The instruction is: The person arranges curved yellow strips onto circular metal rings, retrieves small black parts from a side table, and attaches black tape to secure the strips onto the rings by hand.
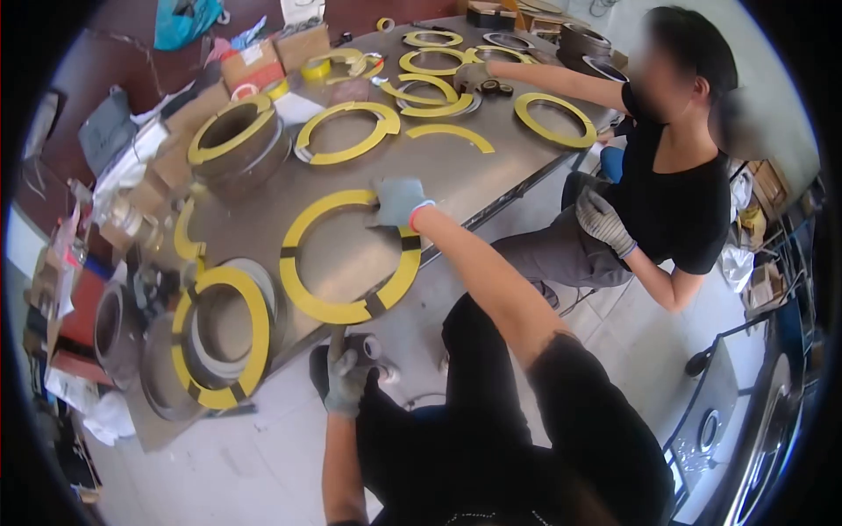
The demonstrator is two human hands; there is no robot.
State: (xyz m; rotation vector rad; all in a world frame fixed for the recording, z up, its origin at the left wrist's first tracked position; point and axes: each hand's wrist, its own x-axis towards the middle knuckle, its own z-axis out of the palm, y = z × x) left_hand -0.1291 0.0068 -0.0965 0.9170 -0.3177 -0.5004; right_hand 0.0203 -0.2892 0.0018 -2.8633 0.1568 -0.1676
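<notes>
A flat yellow ring (303, 294) with black strips across it lies near the table's front edge. My gloved right hand (401, 202) rests flat over the ring's upper right part, covering that stretch; its fingertips are blurred. Below the table edge, my gloved left hand (346, 377) is closed beside my leg, one finger pointing up. A small roll of tape (371, 347) shows at its fingers and appears held there. To the left, another yellow ring with black strips (260, 329) leans on grey metal rings at the table's edge.
Several more yellow rings (346, 133) and a loose yellow arc (452, 131) lie on the metal table (351, 250). A thick metal ring (237, 145) stands at the left. At the right sits a co-worker (675, 175), one gloved hand reaching over the table. Boxes crowd the far left edge.
</notes>
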